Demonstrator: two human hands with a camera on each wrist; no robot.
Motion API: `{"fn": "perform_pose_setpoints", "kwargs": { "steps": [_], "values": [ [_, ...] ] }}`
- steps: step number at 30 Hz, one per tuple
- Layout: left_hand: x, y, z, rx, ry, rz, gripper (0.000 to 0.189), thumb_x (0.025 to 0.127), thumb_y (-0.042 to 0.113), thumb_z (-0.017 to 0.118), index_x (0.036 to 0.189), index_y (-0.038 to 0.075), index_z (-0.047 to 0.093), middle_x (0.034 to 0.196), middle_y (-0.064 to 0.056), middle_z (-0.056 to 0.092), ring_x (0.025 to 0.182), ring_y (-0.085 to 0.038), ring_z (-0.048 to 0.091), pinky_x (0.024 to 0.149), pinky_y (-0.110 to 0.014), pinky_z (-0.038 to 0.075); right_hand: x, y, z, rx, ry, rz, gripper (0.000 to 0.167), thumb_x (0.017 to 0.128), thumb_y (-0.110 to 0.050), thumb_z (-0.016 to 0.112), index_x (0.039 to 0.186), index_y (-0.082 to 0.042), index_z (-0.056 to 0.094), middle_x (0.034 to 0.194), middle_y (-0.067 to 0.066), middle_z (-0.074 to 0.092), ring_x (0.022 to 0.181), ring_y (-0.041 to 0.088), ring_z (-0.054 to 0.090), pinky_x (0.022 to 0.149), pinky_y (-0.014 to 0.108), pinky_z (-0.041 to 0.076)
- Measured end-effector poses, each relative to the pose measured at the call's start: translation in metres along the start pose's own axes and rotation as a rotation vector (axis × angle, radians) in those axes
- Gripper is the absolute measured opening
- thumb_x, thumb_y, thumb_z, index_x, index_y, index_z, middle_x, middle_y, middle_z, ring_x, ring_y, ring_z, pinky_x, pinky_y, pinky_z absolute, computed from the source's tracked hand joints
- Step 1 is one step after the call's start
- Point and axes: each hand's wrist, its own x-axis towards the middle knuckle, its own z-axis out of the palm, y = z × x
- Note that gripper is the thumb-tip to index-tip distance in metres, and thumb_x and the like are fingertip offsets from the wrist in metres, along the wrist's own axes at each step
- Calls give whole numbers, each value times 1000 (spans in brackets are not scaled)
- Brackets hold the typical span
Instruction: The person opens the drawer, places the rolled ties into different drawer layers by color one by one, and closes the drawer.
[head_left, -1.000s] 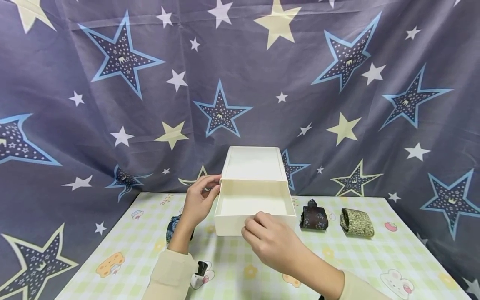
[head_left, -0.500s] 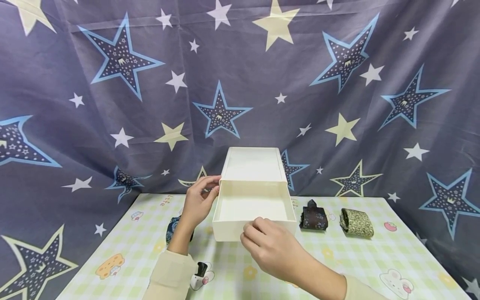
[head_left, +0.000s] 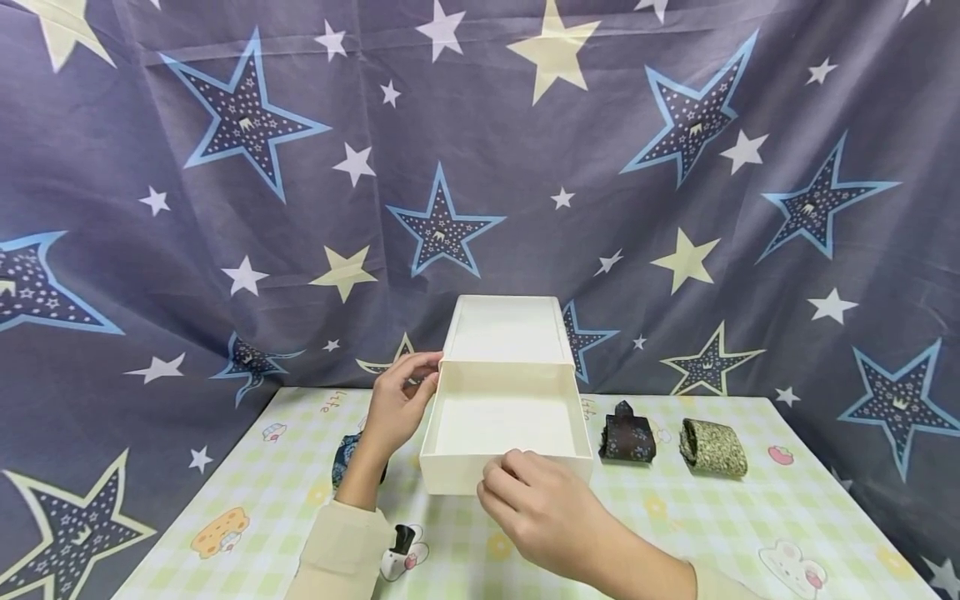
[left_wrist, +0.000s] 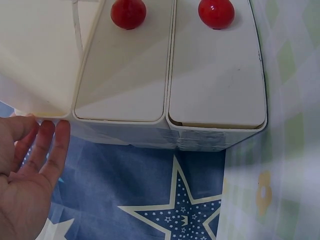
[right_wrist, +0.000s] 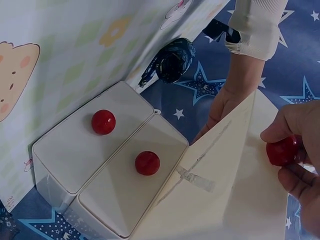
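A white drawer unit (head_left: 506,329) stands at the middle of the table, its top drawer (head_left: 453,475) pulled well out. The inside of that drawer holds nothing visible. My right hand (head_left: 543,517) pinches the drawer's red knob (right_wrist: 282,151) between thumb and fingers; in the head view the hand hides the knob. At the unit's left side edge, my left hand (head_left: 401,400) rests with its fingers (left_wrist: 57,147) nearly straight against the casing. Two lower drawers are closed, each with a red knob, one upper (right_wrist: 147,163) and one lower (right_wrist: 103,122).
Right of the unit lie a rolled dark necktie (head_left: 628,437) and a rolled olive patterned one (head_left: 712,447). A rolled blue patterned one (head_left: 347,454) sits partly behind the left forearm. The checked tablecloth (head_left: 750,517) reaches back to a star-printed curtain (head_left: 480,125).
The top drawer has slid further out toward me, and my right hand has come back with it on the knob. My left hand has kept its place at the unit's side.
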Motion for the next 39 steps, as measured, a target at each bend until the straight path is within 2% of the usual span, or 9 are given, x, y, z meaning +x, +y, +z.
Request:
{"fn": "perform_pose_setpoints", "kwargs": {
  "steps": [3, 7, 12, 15, 19, 21, 28, 34, 39],
  "values": [
    [0, 2, 1, -3, -2, -14, 30, 97, 1, 69, 126, 9, 72, 119, -7, 67, 101, -23, 69, 80, -24, 62, 0, -2, -2, 1, 3, -7, 38, 105, 0, 37, 91, -6, 72, 93, 3, 62, 76, 16, 50, 62, 20, 47],
    [0, 5, 1, 14, 3, -37, 31, 96, -2, 69, 125, 7, 71, 120, -9, 67, 101, -23, 69, 80, -27, 62, 0, -4, -4, 6, 8, -15, 39, 106, 0, 37, 92, -6, 73, 94, 3, 62, 76, 16, 50, 61, 20, 46],
    [0, 13, 2, 47, 11, -35, 31, 94, -9, 67, 125, -3, 69, 120, -19, 66, 100, -31, 69, 78, -38, 64, 0, -6, -6, -6, 14, -33, 38, 105, 0, 37, 92, -6, 72, 93, 3, 62, 77, 16, 50, 62, 20, 46],
    [-1, 18, 3, 51, 7, -31, 30, 94, -10, 66, 124, -7, 68, 119, -22, 65, 100, -34, 69, 78, -34, 64, 0, -7, -7, 1, 18, -37, 38, 105, 0, 37, 91, -6, 72, 93, 3, 62, 77, 16, 50, 62, 19, 46],
    [-1, 15, 3, 38, 2, -39, 31, 94, -8, 67, 125, -4, 68, 120, -19, 66, 101, -32, 69, 78, -19, 60, 0, -9, -9, 11, 22, -35, 39, 105, 1, 37, 90, -6, 72, 91, 2, 61, 77, 15, 50, 61, 18, 45],
    [-1, 10, 2, 26, 1, -40, 31, 95, -6, 68, 126, 0, 69, 121, -15, 66, 101, -29, 69, 78, -16, 59, 0, -10, -9, 13, 25, -35, 39, 105, 2, 37, 89, -7, 72, 91, 2, 61, 77, 15, 50, 61, 18, 45],
    [-2, 3, 0, -3, -11, -9, 30, 97, 4, 70, 127, 9, 71, 122, -7, 67, 102, -23, 69, 78, -22, 61, -1, -14, -7, -5, 52, -67, 38, 105, 1, 39, 87, -8, 71, 90, 2, 60, 79, 15, 53, 62, 18, 48],
    [-1, 3, 0, 9, -4, -14, 31, 96, 2, 70, 127, 8, 71, 122, -8, 67, 102, -24, 69, 78, -19, 60, -2, -15, -7, -2, 47, -62, 39, 106, 0, 39, 86, -8, 71, 90, 2, 60, 79, 15, 54, 64, 19, 50],
    [-1, 7, 1, 23, 2, -44, 32, 95, -4, 69, 126, 1, 69, 122, -14, 66, 103, -29, 68, 78, -15, 58, -4, -17, -6, 12, 38, -51, 41, 109, 0, 37, 87, -8, 71, 91, 2, 60, 79, 15, 53, 66, 19, 51]
  ]
}}
